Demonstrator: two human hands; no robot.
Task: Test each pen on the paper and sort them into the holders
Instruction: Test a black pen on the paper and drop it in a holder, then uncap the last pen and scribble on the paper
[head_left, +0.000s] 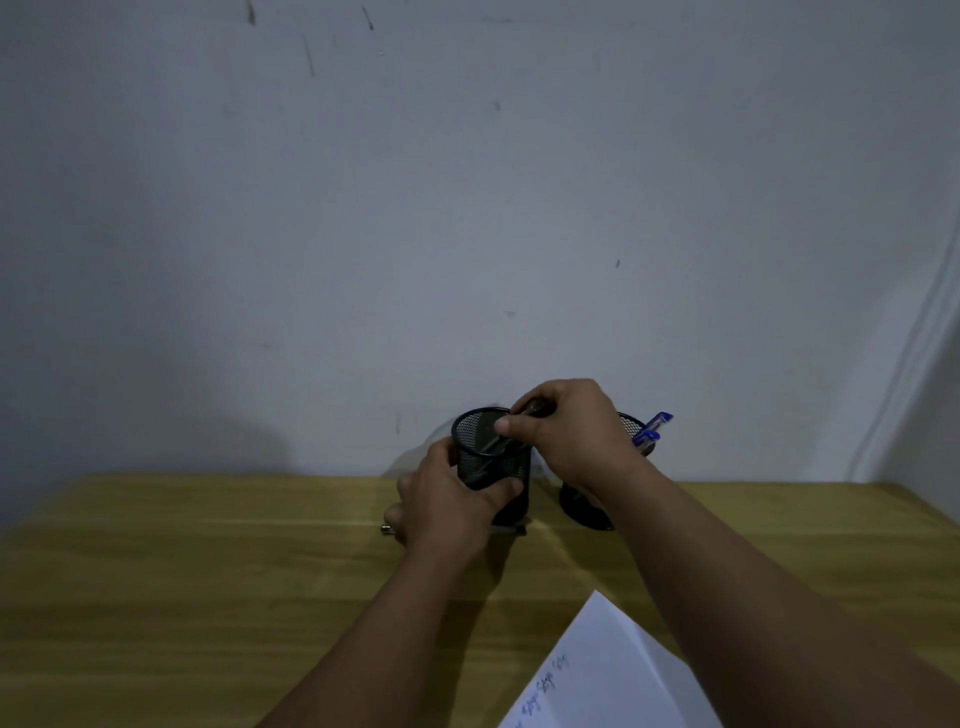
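Two black mesh pen holders stand at the far edge of the wooden table, near the wall. My left hand (452, 499) grips the side of the left holder (493, 457), which looks tilted toward me. Over its rim, my right hand (566, 431) pinches a dark pen (524, 415) whose lower end slants down inside the holder. The right holder (631, 428) is mostly hidden behind my right wrist; blue pens (654, 426) stick out of it. A white sheet of paper (597, 675) with blue scribbles lies at the near right.
The wooden table (208, 571) runs up to a plain grey wall (467, 208). A small dark object (387, 530) lies on the table just left of my left hand, partly hidden by it.
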